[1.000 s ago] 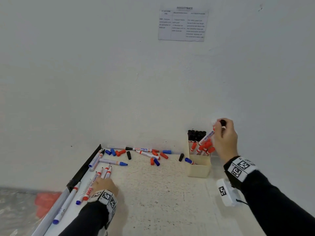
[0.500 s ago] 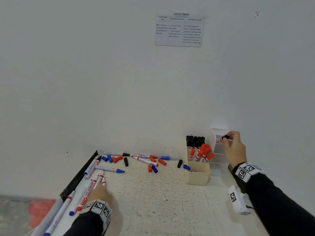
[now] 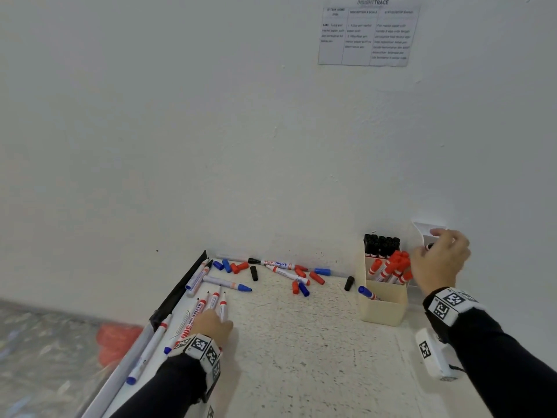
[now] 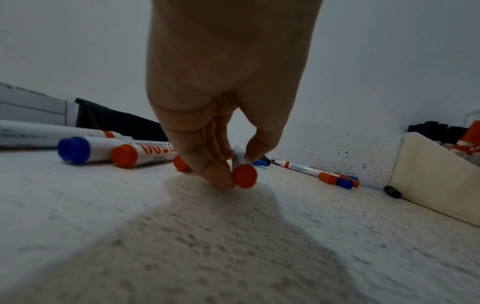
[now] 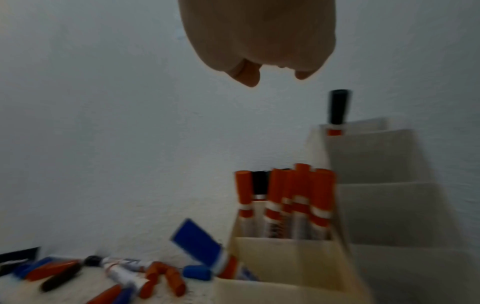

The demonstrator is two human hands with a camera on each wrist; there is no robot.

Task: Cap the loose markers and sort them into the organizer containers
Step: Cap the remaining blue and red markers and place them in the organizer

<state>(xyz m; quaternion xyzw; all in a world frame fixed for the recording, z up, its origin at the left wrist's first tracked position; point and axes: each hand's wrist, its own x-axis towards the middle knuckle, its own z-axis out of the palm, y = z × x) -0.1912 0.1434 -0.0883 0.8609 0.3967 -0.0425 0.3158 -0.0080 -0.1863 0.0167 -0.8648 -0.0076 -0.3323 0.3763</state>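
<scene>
White speckled desk (image 3: 301, 342) shoved into a corner of plain white walls, with a printed sheet (image 3: 369, 34) taped up high. Loose markers and caps (image 3: 289, 274) are scattered along the back wall. The left hand (image 3: 211, 325) pinches a red-ended marker (image 4: 242, 171) down on the desk. The right hand (image 3: 438, 263) hovers by the white organizer (image 5: 376, 185), fingers loosely curled, holding nothing; a black-capped marker (image 5: 337, 109) stands in its top slot. The cream organizer (image 3: 381, 306) alongside holds black and red markers.

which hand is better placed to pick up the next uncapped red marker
Left. The left hand already pinches an uncapped red marker lying on the table. The right hand is up by the white organizer, above the black-capped marker standing in it.
</scene>
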